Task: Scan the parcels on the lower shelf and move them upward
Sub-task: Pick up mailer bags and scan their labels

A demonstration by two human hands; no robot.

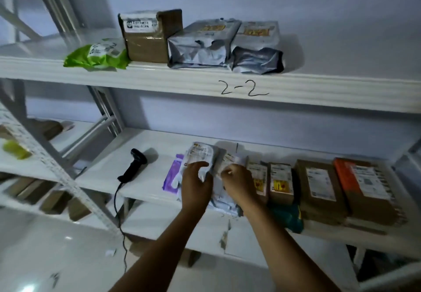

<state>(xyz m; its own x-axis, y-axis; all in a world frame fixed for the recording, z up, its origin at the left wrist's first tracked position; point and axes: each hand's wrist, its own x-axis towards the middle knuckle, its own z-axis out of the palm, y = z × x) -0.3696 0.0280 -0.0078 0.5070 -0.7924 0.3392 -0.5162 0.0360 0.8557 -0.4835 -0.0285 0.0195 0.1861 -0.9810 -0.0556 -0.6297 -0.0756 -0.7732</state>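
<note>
On the lower shelf (145, 184) both hands are on a stack of soft white and grey mailer bags. My left hand (196, 182) grips the top white bag (200, 155) by its near edge. My right hand (237, 183) pinches a second white bag (231, 160) beside it. A purple mailer (171, 175) lies under the stack at the left. Right of my hands stand two small brown boxes (280, 181), then two larger brown boxes (319, 187), one with orange tape (362, 184). The black barcode scanner (134, 165) lies on the shelf to the left, its cable hanging down.
The upper shelf (205, 82), marked "2-2", holds a green bag (98, 57), a brown box (148, 38) and two silver-grey bags (200, 47). A teal bag (288, 217) hangs over the lower shelf edge. A neighbouring rack at the left holds more brown parcels (52, 200).
</note>
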